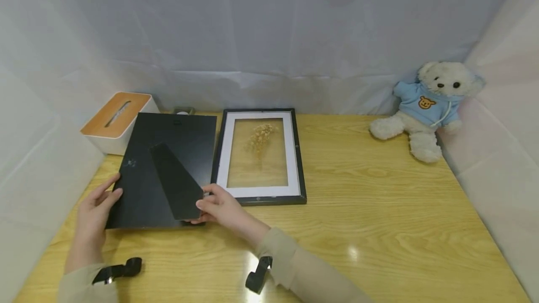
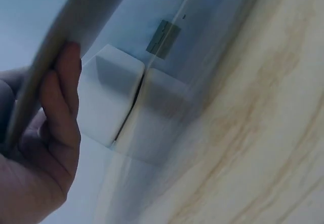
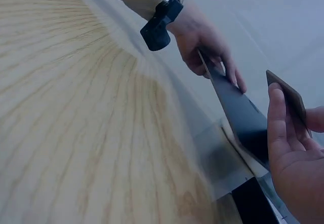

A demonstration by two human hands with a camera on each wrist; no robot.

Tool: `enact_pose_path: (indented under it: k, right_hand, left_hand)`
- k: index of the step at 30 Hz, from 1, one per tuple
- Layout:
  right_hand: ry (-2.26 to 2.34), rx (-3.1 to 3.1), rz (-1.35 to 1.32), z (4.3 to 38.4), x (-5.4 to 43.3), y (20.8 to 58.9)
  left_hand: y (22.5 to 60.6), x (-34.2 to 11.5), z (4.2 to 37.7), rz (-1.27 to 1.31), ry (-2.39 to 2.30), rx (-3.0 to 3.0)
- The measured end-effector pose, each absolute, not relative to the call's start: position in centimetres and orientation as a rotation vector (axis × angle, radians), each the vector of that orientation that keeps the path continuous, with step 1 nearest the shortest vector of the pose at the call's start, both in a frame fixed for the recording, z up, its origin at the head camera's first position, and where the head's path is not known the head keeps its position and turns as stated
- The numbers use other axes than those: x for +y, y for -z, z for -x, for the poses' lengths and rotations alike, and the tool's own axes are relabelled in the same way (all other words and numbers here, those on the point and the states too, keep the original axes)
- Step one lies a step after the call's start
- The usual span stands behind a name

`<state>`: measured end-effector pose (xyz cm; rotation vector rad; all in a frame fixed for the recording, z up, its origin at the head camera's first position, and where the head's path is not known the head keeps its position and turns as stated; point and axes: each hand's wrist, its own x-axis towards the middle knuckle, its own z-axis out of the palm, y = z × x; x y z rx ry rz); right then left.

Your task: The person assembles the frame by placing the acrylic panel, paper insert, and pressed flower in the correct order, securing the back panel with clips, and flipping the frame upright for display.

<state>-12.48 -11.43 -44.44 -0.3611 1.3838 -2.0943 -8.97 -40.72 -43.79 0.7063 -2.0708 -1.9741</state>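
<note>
In the head view, the left hand [image 1: 93, 205] grips the near left edge of a black backing board [image 1: 189, 153], thumb on the side that shows and fingers at the edge. The right hand [image 1: 221, 207] pinches the near end of the black stand leg [image 1: 176, 183], which slants across the board. The board is at the left of the wooden table [image 1: 379, 237], with an orange-topped white tissue box [image 1: 110, 123] just beyond its far left edge and a small grey object [image 1: 184, 110] partly hidden past its far edge. Just right of the board lies a black frame [image 1: 301, 172] with a white mat [image 1: 258, 192] around 1 dried flower sprig [image 1: 261, 139]. A white teddy bear [image 1: 429, 106] in a blue top sits at the far right, well apart. In the left wrist view, the left hand's fingers curl round the board's edge, with the tissue box beyond. In the right wrist view, the right hand holds the stand leg between thumb and fingers, while the left hand holds the board; 1 black wrist camera [image 3: 161, 24] sits at that sleeve.
</note>
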Motion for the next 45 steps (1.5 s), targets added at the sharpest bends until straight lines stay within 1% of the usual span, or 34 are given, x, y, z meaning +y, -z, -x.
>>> enact_pose_path:
  k: [7, 12, 16, 18, 20, 23, 25, 31, 35, 45]
  right_hand:
    - [2.045, 1.505, 0.422, 13.2, -10.0, 43.9]
    - [1.898, 1.825, 0.549, 14.2, -8.4, 43.2]
    - [1.778, 2.081, 0.593, 14.9, -6.7, 42.8]
    - [1.783, 2.121, 0.582, 14.9, -5.7, 41.9]
    - [1.827, 2.121, 0.574, 15.2, -5.0, 42.0]
    - [1.896, 2.092, 0.506, 15.7, -4.0, 42.5]
    - [1.933, 2.06, 0.444, 16.4, -3.3, 43.7]
    - [2.037, 1.98, 0.266, 17.7, -0.4, 44.6]
    - [2.106, 1.99, 0.191, 18.3, 1.4, 44.9]
    - [2.192, 2.046, 0.147, 19.0, 4.7, 45.0]
  left_hand:
    - [43.6, -40.2, 9.1, -0.377, 2.241, -1.814]
    - [43.3, -38.4, 9.8, -0.301, 2.303, -1.661]
    - [43.2, -36.7, 10.6, -0.324, 2.333, -1.616]
    - [43.3, -35.8, 11.0, -0.368, 2.338, -1.619]
    - [43.3, -34.8, 11.4, -0.421, 2.32, -1.623]
    - [43.2, -33.1, 12.1, -0.494, 2.295, -1.631]
    - [43.3, -32.0, 12.6, -0.511, 2.29, -1.633]
    - [44.0, -28.4, 14.1, -0.544, 2.277, -1.681]
    - [44.4, -26.2, 14.9, -0.548, 2.26, -1.721]
    - [44.8, -22.3, 16.1, -0.457, 2.169, -1.846]
